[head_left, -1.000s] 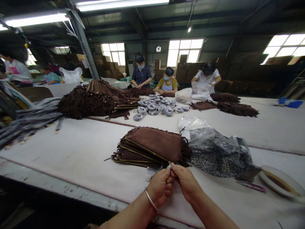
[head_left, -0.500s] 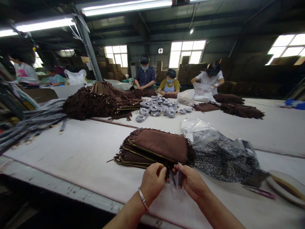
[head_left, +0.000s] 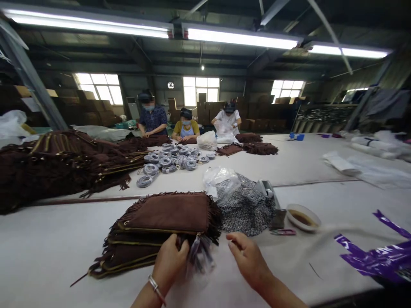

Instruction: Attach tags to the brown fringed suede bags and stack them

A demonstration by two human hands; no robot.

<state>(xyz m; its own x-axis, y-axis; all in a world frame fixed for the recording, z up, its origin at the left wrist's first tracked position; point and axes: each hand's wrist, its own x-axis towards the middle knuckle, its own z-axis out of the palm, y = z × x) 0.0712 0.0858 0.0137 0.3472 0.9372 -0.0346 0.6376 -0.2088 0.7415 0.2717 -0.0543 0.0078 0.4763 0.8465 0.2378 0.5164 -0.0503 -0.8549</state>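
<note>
stack of brown fringed pouches (head_left: 173, 214) piled near the front edge of the white desk (head_left: 64, 248), its near side touched by the left hand (head_left: 171, 259), fingers loosely curled, right hand (head_left: 247, 259) held half-open just beside, bare desk left and right

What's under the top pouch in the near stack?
Under the top pouch lie more brown pouches, their edges showing at the near left. Their middles are covered, and the left hand hides part of the near side, so I can't give a count.

Bright overhead tubes, dim rafters, window glare
</note>
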